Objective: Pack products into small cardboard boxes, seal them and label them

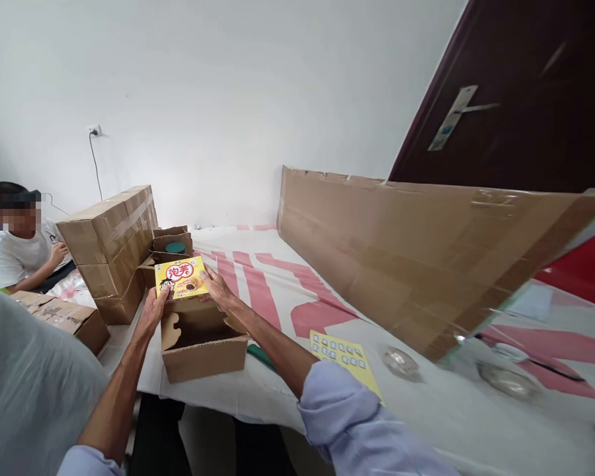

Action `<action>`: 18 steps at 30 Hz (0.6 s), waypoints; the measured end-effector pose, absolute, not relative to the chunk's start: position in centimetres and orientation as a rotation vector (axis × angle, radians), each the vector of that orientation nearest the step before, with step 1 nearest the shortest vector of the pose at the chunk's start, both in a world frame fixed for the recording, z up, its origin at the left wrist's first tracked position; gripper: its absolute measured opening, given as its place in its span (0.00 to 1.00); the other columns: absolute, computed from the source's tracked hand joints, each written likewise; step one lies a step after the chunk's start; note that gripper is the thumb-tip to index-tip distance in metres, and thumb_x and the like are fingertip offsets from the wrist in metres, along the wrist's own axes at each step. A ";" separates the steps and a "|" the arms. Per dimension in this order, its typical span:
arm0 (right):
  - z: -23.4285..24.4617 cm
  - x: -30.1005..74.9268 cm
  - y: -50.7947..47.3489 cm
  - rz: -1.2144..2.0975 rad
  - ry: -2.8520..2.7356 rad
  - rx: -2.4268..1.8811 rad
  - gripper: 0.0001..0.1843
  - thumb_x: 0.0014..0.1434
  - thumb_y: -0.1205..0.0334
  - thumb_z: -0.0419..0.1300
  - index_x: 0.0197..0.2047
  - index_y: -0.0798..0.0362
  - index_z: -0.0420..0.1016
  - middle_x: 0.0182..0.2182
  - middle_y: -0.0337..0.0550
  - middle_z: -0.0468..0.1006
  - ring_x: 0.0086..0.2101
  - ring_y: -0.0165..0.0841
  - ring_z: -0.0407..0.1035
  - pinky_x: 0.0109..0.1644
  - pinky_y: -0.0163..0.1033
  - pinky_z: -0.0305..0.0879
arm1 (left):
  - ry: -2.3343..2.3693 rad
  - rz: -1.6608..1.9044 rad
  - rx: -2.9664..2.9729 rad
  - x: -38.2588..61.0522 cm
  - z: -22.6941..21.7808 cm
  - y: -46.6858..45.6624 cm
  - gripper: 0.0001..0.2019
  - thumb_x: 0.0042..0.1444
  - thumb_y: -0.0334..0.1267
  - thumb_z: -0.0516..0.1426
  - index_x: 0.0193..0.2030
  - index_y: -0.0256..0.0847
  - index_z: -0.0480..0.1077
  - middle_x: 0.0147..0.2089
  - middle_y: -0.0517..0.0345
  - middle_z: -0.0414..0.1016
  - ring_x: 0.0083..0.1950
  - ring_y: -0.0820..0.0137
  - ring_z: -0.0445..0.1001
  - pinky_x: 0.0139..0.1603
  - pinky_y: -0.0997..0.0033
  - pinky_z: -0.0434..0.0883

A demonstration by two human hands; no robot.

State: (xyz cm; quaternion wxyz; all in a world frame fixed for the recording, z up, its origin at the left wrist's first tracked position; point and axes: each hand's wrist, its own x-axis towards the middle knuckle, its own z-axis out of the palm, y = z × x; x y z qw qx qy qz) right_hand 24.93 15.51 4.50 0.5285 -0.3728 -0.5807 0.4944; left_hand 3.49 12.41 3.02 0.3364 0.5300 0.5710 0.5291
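Both of my hands grip a yellow snack box with red Chinese lettering and a cartoon face. My left hand holds its lower left side, the thumb on the printed front. Its right edge is in my right hand, whose fingers are partly hidden behind it. Just below the box an open cardboard carton stands on the table, dark inside, with notched flaps. Behind my hands is another open carton with a round green lid showing in it.
Stacked taped cartons rise at left; a flat carton lies nearer. A person sits beyond them. A cardboard partition borders the right side. A yellow sticker sheet and a clear plastic packet lie on the white-and-red table covering.
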 end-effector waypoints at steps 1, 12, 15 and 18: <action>4.4 24.8 15.6 1.179 -1.376 -0.904 0.38 0.67 0.36 0.57 0.73 0.45 0.67 0.46 0.47 0.86 0.35 0.40 0.80 0.33 0.45 0.81 | 1.494 1.376 1.378 3.5 2.8 12.4 0.30 0.58 0.67 0.62 0.49 0.39 0.74 0.56 0.42 0.81 0.62 0.48 0.76 0.60 0.54 0.70; 4.5 24.6 15.5 1.176 -1.377 -0.933 0.37 0.67 0.38 0.56 0.74 0.43 0.67 0.51 0.46 0.85 0.39 0.40 0.80 0.36 0.45 0.81 | 1.516 1.374 1.376 3.5 3.0 13.1 0.30 0.56 0.65 0.63 0.48 0.38 0.75 0.52 0.43 0.83 0.61 0.46 0.77 0.58 0.54 0.70; 4.8 24.8 15.5 1.166 -1.366 -0.936 0.38 0.67 0.38 0.54 0.76 0.44 0.64 0.54 0.48 0.84 0.39 0.41 0.81 0.34 0.47 0.82 | 1.478 1.401 1.407 3.7 4.1 12.8 0.29 0.56 0.64 0.65 0.49 0.39 0.73 0.52 0.43 0.83 0.61 0.47 0.77 0.59 0.53 0.72; 5.5 25.1 15.3 1.143 -1.377 -0.885 0.41 0.66 0.36 0.54 0.77 0.43 0.62 0.58 0.49 0.81 0.41 0.43 0.81 0.37 0.50 0.84 | 1.400 1.453 1.454 4.2 5.8 12.2 0.29 0.57 0.62 0.66 0.52 0.40 0.72 0.54 0.42 0.83 0.58 0.49 0.79 0.59 0.52 0.74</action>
